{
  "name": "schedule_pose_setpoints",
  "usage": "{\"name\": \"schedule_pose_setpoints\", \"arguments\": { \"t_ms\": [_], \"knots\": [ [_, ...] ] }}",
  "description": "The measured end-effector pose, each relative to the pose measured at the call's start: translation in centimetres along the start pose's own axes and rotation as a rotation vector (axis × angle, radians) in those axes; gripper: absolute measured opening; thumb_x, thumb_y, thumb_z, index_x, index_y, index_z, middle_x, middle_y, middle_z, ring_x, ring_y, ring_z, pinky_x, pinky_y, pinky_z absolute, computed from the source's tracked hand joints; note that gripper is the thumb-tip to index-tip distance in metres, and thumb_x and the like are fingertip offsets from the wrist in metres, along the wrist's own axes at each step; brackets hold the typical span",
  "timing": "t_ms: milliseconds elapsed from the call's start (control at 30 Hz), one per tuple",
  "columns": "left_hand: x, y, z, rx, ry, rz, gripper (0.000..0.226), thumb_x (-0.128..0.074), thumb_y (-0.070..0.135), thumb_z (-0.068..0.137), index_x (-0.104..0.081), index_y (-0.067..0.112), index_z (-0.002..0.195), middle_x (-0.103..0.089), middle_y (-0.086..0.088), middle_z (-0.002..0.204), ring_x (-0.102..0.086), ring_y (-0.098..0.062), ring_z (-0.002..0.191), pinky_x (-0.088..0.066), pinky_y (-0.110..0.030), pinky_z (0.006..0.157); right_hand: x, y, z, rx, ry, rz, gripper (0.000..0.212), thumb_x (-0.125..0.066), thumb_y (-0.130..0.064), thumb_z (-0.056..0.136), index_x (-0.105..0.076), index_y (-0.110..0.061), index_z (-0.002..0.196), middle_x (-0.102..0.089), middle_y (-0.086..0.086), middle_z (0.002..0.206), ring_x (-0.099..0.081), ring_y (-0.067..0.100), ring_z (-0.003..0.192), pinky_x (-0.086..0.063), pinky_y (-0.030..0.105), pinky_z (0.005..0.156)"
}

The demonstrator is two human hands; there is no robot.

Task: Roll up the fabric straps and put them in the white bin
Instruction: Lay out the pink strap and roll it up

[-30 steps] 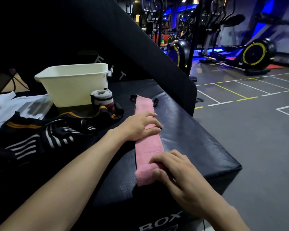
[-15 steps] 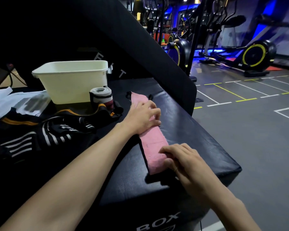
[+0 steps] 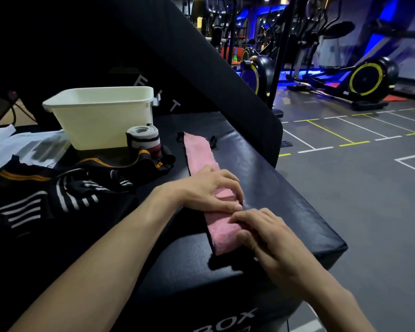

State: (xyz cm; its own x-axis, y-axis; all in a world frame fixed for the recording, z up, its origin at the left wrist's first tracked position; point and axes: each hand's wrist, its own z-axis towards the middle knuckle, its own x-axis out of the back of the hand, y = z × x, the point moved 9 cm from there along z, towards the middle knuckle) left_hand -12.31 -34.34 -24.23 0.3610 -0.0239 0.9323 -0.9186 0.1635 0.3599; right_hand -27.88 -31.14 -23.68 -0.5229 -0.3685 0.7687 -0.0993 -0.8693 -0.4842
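Fingers of both hands curl down onto the pink strap (image 3: 203,154), pressing its near end, nothing pinched off the surface. Left hand (image 3: 210,190) sits just beyond right hand (image 3: 266,232), fingertips nearly touching. Strap lies flat along the black padded box (image 3: 285,195), no roll formed yet. One grey-white rolled strap (image 3: 144,140) stands just beside the white bin (image 3: 101,116), not in it. Black striped straps (image 3: 58,188) lie loose at left. Bin contents hidden. Mostly undone.
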Motion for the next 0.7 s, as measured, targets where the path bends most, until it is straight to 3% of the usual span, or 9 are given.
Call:
{"name": "schedule_pose_setpoints", "arguments": {
  "t_ms": [100,200,467,700],
  "knots": [
    [-0.7,-0.1,0.7,0.003,0.070,0.060,0.039,-0.051,0.075,0.088,-0.061,0.045,0.111,-0.049,0.022,0.133,-0.038,-0.014,0.129,-0.022,-0.048,0.118,0.8,0.4,-0.3,0.004,0.017,0.027,0.030,-0.033,-0.061,0.102,-0.051,-0.044,0.119,-0.050,-0.042,0.112,-0.055,0.004,0.103,-0.049,0.037,0.090],
    [-0.8,-0.6,1.2,0.043,0.135,0.122,0.046,-0.038,0.080,0.085,-0.059,0.044,0.106,-0.051,0.023,0.128,-0.043,-0.014,0.124,-0.026,-0.054,0.112,1.1,0.8,-0.3,-0.012,0.014,0.066,0.025,-0.039,-0.054,0.101,-0.052,-0.043,0.119,-0.052,-0.039,0.111,-0.058,0.010,0.102,-0.050,0.037,0.089],
    [0.0,-1.7,1.7,0.069,0.205,0.097,0.055,-0.036,0.081,0.082,-0.062,0.038,0.103,-0.058,0.016,0.124,-0.051,-0.016,0.116,-0.030,-0.050,0.108,0.8,0.0,-0.3,-0.007,-0.017,0.042,0.022,-0.040,-0.054,0.101,-0.053,-0.042,0.114,-0.053,-0.034,0.104,-0.055,0.009,0.097,-0.046,0.031,0.085],
    [0.0,-2.3,1.9,0.052,0.237,0.054,0.049,-0.044,0.081,0.083,-0.062,0.038,0.098,-0.061,0.017,0.116,-0.054,-0.015,0.111,-0.034,-0.048,0.107,0.2,0.7,0.4,-0.093,0.056,-0.053,0.030,-0.031,-0.057,0.102,-0.055,-0.039,0.105,-0.055,-0.025,0.104,-0.046,0.009,0.101,-0.046,0.046,0.087]
  ]
}}
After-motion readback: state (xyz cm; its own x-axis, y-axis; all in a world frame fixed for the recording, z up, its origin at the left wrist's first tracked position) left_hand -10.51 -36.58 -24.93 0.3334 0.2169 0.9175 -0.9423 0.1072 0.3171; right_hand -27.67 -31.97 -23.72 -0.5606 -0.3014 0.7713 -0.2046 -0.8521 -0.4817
